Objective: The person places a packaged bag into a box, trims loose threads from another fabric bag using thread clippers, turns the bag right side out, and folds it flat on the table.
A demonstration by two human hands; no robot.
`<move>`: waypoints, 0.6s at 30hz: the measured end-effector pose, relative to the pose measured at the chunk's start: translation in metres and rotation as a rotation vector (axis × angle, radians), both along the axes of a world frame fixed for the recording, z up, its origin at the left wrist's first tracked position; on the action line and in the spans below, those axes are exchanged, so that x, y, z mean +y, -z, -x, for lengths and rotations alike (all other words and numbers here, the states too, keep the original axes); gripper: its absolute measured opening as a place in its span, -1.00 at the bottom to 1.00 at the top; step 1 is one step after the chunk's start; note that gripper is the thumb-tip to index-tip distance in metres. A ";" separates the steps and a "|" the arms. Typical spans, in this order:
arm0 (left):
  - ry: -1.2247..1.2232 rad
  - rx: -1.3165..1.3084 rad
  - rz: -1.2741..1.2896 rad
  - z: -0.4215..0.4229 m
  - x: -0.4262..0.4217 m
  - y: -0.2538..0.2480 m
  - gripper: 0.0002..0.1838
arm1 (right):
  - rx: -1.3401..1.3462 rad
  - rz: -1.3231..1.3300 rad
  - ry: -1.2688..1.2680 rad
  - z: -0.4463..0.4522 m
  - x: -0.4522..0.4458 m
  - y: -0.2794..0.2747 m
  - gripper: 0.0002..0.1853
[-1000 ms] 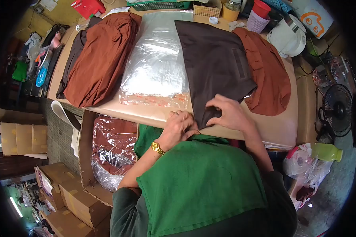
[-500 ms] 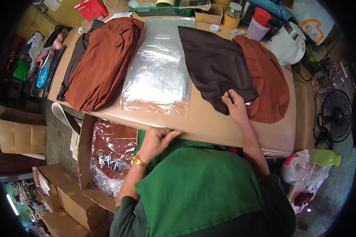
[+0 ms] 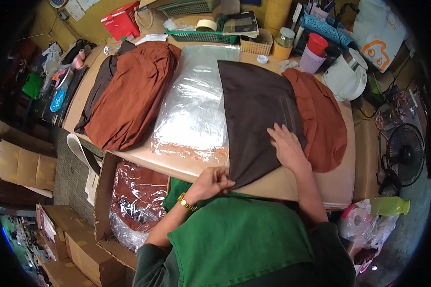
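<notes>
A dark brown fabric piece (image 3: 256, 110) lies spread on the cardboard-topped table, with a narrow strip along its right part. My left hand (image 3: 209, 183) pinches its near left corner at the table's front edge. On its right side my right hand (image 3: 289, 147) rests flat with fingers spread, pressing the fabric. To the left, partly under the fabric, is a stack of clear plastic bags (image 3: 191, 105). Rust-brown fabric (image 3: 323, 124) lies to the right, partly overlapped by the dark piece.
A pile of rust-brown garments (image 3: 131, 93) occupies the table's left side. Below the front edge stands an open carton (image 3: 103, 205) holding plastic-wrapped garments. Baskets, cups and a white kettle (image 3: 345, 74) line the back. A black fan (image 3: 406, 153) stands at right.
My left hand has moved right and taken the fabric's near corner. The bunched near end is now drawn out flat. My right hand has gone from pinching to lying spread on it.
</notes>
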State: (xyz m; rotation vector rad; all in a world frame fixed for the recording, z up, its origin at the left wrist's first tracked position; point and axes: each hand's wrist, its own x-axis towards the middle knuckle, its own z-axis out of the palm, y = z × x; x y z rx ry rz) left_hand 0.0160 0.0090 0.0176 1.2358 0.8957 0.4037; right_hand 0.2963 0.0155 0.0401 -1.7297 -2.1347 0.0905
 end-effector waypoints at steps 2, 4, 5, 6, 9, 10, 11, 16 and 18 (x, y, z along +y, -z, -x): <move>0.075 0.111 -0.135 0.028 0.000 0.008 -0.80 | -0.051 0.341 0.025 -0.013 -0.006 -0.007 -0.65; 0.161 0.230 -0.262 0.050 0.001 0.002 -0.78 | -0.099 0.571 -0.019 -0.002 -0.002 -0.066 -0.67; 0.191 0.440 -0.360 0.057 -0.001 -0.016 -0.73 | -0.150 0.804 -0.063 0.001 0.005 -0.083 -0.68; 0.222 0.651 -0.454 0.059 -0.001 -0.027 -0.67 | -0.110 0.682 -0.099 -0.003 0.013 -0.081 -0.72; -0.073 0.468 -0.435 0.054 0.000 -0.033 -0.57 | 0.284 0.319 -0.199 -0.005 0.073 -0.064 -0.76; -0.166 0.400 -0.412 0.046 -0.001 -0.033 -0.54 | 0.392 0.218 -0.177 0.001 0.098 -0.053 -0.73; -0.164 0.402 -0.411 0.036 -0.002 -0.034 -0.54 | 0.554 0.115 -0.170 0.013 0.121 -0.039 -0.70; -0.034 0.488 -0.641 0.014 -0.012 -0.024 -0.53 | 0.467 0.194 -0.114 0.059 0.189 0.016 -0.52; 0.042 0.488 -0.647 0.025 -0.012 -0.032 -0.50 | 0.473 0.194 -0.160 0.053 0.223 0.026 -0.49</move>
